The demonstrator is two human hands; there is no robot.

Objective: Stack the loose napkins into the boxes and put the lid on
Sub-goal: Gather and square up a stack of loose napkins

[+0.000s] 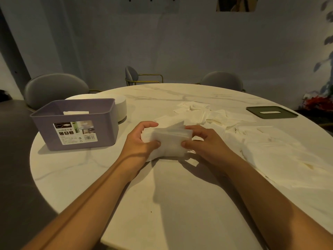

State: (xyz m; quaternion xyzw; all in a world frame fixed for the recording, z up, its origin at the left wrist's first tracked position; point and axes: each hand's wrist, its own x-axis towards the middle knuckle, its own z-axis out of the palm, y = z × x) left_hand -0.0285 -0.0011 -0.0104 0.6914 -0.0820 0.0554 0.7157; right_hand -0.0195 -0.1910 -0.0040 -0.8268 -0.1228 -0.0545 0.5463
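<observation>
With the held stack taken as the centre of the dial, the purple box (75,127) stands open-topped at about ten o'clock on the round marble table (162,204); over its near wall only a white strip of napkin (76,112) shows inside, and how full the box is cannot be told, since that wall hides the rest; the printed label (75,132) on its front is too small to read. Just behind the box, partly covered by it, sits a low round white object (119,105) — what it is stays unclear. The dark green lid (272,112), with a pale slot in its middle, lies flat at about two o'clock, well apart from the box and near the table's far right rim. At the centre the stack of napkins (165,139) rests on the table between both hands; the left hand (140,141) grips its left end and the right hand (205,141) its right end, each with the thumb on the near side and the fingers curled over the far side. Loose napkins (216,116) lie scattered from one o'clock round to four o'clock, their edges blending into the pale table; a plant (326,60) and something red (317,102) at three o'clock are cut off by the frame — both blurred.
</observation>
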